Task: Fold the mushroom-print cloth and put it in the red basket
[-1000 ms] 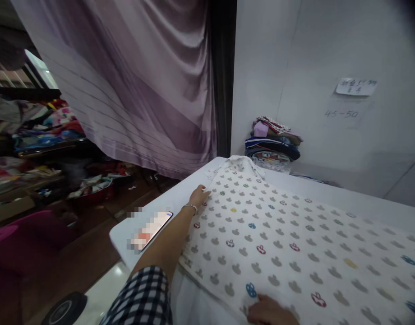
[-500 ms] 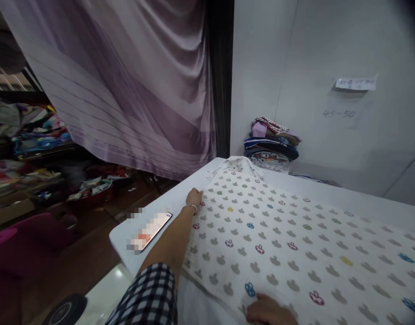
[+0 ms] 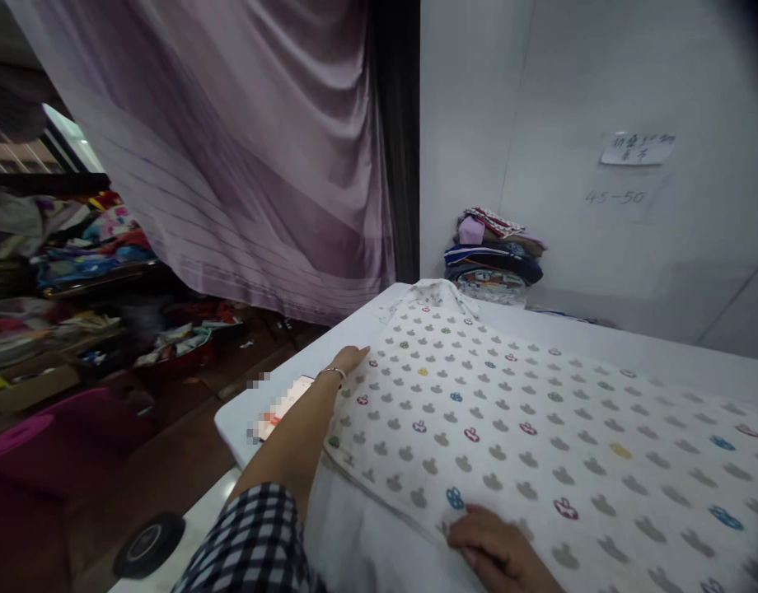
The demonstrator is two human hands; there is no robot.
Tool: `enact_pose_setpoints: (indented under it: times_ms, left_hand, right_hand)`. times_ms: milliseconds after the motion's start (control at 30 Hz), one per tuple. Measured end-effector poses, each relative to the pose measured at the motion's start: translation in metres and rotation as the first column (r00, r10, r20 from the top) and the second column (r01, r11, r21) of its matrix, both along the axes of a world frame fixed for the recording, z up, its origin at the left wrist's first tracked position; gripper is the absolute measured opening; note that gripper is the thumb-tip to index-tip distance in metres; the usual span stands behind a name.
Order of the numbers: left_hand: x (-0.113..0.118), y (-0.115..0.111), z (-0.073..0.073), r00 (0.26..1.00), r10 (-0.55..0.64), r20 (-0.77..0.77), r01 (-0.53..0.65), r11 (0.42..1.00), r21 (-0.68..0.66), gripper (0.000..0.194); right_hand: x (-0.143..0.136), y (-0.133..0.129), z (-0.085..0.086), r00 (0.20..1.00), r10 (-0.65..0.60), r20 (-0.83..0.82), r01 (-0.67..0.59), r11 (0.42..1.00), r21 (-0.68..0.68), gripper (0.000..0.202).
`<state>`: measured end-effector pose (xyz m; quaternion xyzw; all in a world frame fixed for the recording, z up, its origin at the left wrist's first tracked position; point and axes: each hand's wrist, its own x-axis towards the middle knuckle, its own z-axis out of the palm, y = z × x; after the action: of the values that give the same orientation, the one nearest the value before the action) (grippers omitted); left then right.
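Cloth [image 3: 508,449] printed with grey and coloured motifs is lying mostly flat on the white desk [image 3: 314,358], with its far left corner bunching into folds. Its long axis seems to be running from left to right, and its right part is passing out of view, so its full length is not showing.

The left hand [image 3: 349,360] is resting at the left edge, fingers pointing toward the fabric, so nearly all the cloth is lying to its right. Those fingers are keeping close together; whether they are pinching the edge or only touching it, I cannot tell. The right hand [image 3: 488,539] is resting on the near edge, fingers curling together, with cloth spreading beyond it and to its right; a pinch there cannot be made out either. The near left corner is lying between the two hands, and the right hand is sitting closer to the wearer, while the left arm is reaching farther out.

Beside that arm a phone [image 3: 284,401], partly blurred, is lying on the desk, partly behind the forearm. Farther off, a stack of folded fabrics [image 3: 493,262] is standing against the wall [image 3: 540,99], and a purple curtain [image 3: 261,165] is hanging to the left.
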<state>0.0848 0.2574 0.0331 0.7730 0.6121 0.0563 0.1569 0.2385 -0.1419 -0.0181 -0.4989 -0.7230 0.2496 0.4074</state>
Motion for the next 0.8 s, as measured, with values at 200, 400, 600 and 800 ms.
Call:
enact_pose_setpoints:
  times_ms: [200,400,600,800]
  left_hand:
    - [-0.016,-0.026,-0.005,1.000,-0.003,-0.010,0.003,0.999,0.036,0.033]
    - [-0.017,-0.039,0.000,0.998,0.054,-0.036,-0.052,0.997,0.059,0.034]
    - [-0.007,-0.060,0.013,0.998,0.003,-0.066,0.006,0.990,0.139,0.045]
    - [0.009,-0.102,-0.014,0.930,-0.337,-0.146,0.365,0.890,0.272,0.046]
  right_hand:
    - [-0.007,-0.005,-0.001,0.992,-0.087,-0.088,0.078,0.992,-0.096,0.019]
    - [-0.015,-0.003,0.015,0.987,-0.149,-0.063,0.138,0.978,-0.156,0.021]
    - [-0.028,-0.014,0.036,0.968,-0.078,0.237,0.093,0.994,-0.054,0.021]
    - [-0.027,-0.058,0.036,0.887,-0.019,0.461,0.081,0.990,-0.115,0.045]
